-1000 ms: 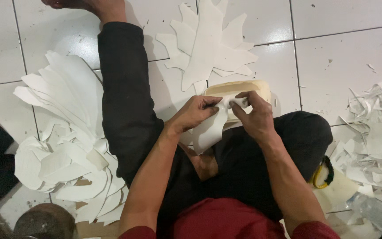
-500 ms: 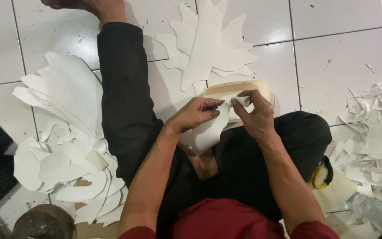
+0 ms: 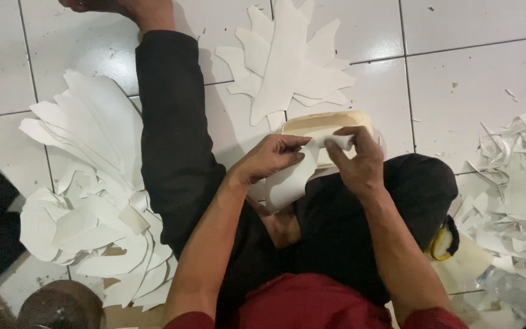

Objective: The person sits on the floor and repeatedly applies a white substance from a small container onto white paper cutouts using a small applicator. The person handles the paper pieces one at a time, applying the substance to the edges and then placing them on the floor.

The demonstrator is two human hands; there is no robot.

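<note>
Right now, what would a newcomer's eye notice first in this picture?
In the centre, the left hand and right hand pinch a white cut-out piece above the lap. A big fan of white cut shapes lies on the tiled floor at left, and scraps pile up at right.

A white sheet (image 3: 287, 183) sits between the fingers, a cream tray (image 3: 312, 123) just beyond them, black trousers (image 3: 171, 152) beneath.

Two hands (image 3: 312, 158), three white cut-out piles (image 3: 92, 183) (one scrappy), one cream tray (image 3: 321, 123)
</note>
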